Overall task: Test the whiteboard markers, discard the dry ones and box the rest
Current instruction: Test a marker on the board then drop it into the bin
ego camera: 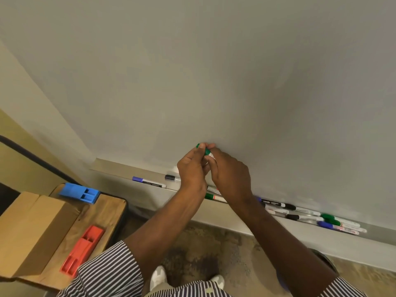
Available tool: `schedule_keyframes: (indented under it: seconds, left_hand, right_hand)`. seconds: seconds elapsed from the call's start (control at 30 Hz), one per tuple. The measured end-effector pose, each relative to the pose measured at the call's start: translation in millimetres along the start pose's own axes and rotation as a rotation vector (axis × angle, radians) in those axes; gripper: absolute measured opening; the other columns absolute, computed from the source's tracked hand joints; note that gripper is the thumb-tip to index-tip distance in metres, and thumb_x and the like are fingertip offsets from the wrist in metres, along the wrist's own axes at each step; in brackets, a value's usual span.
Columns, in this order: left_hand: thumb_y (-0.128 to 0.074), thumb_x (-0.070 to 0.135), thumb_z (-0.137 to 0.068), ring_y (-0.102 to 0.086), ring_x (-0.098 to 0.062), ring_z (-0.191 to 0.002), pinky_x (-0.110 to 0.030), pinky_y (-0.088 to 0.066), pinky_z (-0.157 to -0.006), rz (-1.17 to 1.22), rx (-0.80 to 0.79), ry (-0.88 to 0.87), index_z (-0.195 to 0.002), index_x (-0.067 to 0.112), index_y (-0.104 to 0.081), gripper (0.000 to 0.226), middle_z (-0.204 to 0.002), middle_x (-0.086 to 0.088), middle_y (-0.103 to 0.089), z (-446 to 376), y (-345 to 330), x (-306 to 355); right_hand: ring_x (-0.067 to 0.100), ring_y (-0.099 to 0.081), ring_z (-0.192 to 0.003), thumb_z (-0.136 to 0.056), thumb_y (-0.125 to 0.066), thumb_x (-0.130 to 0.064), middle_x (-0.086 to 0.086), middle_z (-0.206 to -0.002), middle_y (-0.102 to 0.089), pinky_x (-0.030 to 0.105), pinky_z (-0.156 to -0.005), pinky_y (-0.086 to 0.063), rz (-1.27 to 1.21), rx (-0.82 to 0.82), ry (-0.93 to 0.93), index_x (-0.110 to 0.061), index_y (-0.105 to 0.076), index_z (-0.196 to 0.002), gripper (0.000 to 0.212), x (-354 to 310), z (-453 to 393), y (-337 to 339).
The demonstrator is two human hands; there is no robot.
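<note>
A green marker (205,152) is held up against the whiteboard (214,71), gripped from both sides. Its green cap end is pinched by the fingers of the left hand (191,168), and the white barrel is wrapped by the curled fingers of the right hand (230,174); both hands are closed tight on it, knuckles nearly touching. Below them, the board's tray (120,168) is lined with more markers: a purple-capped marker (147,182) lies to the left, a black-capped marker (172,178) just beside the left wrist, and a loose cluster of markers (310,215) is spread along the right stretch. At lower left, a cardboard box (32,234) is seen on the wooden counter (107,211), with a red holder (82,250) beside it and a blue holder (80,192) at the far edge.
</note>
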State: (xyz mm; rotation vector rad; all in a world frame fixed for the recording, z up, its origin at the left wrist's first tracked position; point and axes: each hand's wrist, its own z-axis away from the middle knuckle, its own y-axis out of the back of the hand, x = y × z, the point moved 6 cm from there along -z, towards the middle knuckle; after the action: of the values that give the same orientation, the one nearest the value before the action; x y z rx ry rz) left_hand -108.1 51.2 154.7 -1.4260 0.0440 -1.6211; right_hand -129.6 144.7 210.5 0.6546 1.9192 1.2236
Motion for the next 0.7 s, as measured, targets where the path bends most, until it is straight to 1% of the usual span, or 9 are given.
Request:
schedule_keyframes:
  seconds: [0.07,0.17,0.27,0.33,0.47,0.53,0.6,0.63,0.7]
  left_hand:
    - [-0.056,0.01,-0.102,-0.062,-0.006,-0.055,-0.02,-0.053,-0.054,0.062,-0.034,0.078,-0.086,0.007,-0.073,0.023,-0.075,-0.001,-0.074,-2,-3,0]
    - [-0.053,0.011,-0.103,-0.067,-0.013,-0.064,-0.026,-0.057,-0.058,0.078,-0.083,0.15,-0.101,-0.001,-0.068,0.02,-0.094,-0.011,-0.075,-3,2,-4]
    - [-0.054,0.014,-0.103,-0.071,-0.018,-0.08,-0.028,-0.059,-0.064,0.04,-0.054,0.172,-0.107,-0.001,-0.07,0.022,-0.101,-0.012,-0.075,-1,12,-15]
    - [-0.056,0.015,-0.102,-0.071,-0.02,-0.082,-0.028,-0.06,-0.064,0.044,-0.028,0.194,-0.115,-0.005,-0.068,0.027,-0.102,-0.014,-0.075,1,16,-19]
    - [-0.06,0.017,-0.1,-0.073,-0.019,-0.085,-0.033,-0.062,-0.072,0.033,-0.033,0.213,-0.104,0.002,-0.072,0.02,-0.1,-0.011,-0.077,1,22,-21]
    - [-0.059,0.017,-0.1,-0.073,-0.021,-0.09,-0.036,-0.061,-0.08,0.027,-0.059,0.212,-0.101,0.005,-0.073,0.018,-0.103,-0.012,-0.076,1,24,-20]
    - [-0.058,0.017,-0.101,-0.072,-0.023,-0.095,-0.04,-0.059,-0.086,0.009,-0.071,0.214,-0.101,0.007,-0.072,0.018,-0.106,-0.013,-0.076,1,24,-20]
    - [-0.058,0.017,-0.101,-0.072,-0.024,-0.098,-0.04,-0.059,-0.088,-0.002,-0.071,0.212,-0.102,0.007,-0.072,0.018,-0.107,-0.013,-0.076,2,24,-20]
    - [-0.057,0.017,-0.102,-0.072,-0.024,-0.101,-0.041,-0.058,-0.089,-0.01,-0.07,0.205,-0.102,0.007,-0.072,0.018,-0.108,-0.013,-0.076,2,24,-18]
  right_hand:
    - [0.028,-0.07,-0.087,-0.107,-0.039,-0.037,0.002,-0.099,-0.073,0.032,-0.063,-0.043,0.05,-0.002,-0.003,-0.029,-0.051,-0.141,0.036,3,-2,1]
    - [0.027,-0.069,-0.088,-0.107,-0.04,-0.039,0.002,-0.095,-0.074,0.032,-0.066,-0.044,-0.021,-0.081,-0.058,-0.035,-0.052,-0.139,0.034,11,-3,-3]
    - [0.023,-0.068,-0.099,-0.104,-0.044,-0.041,-0.004,-0.109,-0.075,0.03,-0.075,-0.045,-0.153,-0.123,-0.155,-0.041,-0.057,-0.136,0.034,15,1,-11]
    - [0.021,-0.067,-0.106,-0.103,-0.045,-0.041,-0.007,-0.117,-0.073,0.03,-0.079,-0.044,-0.177,-0.14,-0.205,-0.041,-0.059,-0.135,0.035,16,4,-17]
    - [0.018,-0.066,-0.111,-0.104,-0.044,-0.045,-0.01,-0.124,-0.071,0.03,-0.084,-0.045,-0.214,-0.174,-0.251,-0.04,-0.06,-0.135,0.035,16,7,-24]
    - [0.015,-0.066,-0.108,-0.105,-0.045,-0.045,-0.012,-0.121,-0.072,0.034,-0.091,-0.051,-0.321,-0.204,-0.276,-0.039,-0.063,-0.132,0.033,18,7,-30]
    - [0.012,-0.067,-0.105,-0.105,-0.047,-0.041,-0.011,-0.118,-0.073,0.036,-0.095,-0.052,-0.462,-0.25,-0.297,-0.036,-0.066,-0.129,0.031,19,4,-36]
    - [0.009,-0.067,-0.102,-0.106,-0.048,-0.039,-0.01,-0.115,-0.073,0.035,-0.095,-0.052,-0.527,-0.269,-0.307,-0.034,-0.067,-0.128,0.03,20,3,-38]
    - [0.0,-0.065,-0.086,-0.105,-0.051,-0.035,-0.012,-0.103,-0.073,0.029,-0.085,-0.05,-0.632,-0.291,-0.343,-0.032,-0.07,-0.125,0.027,22,1,-40]
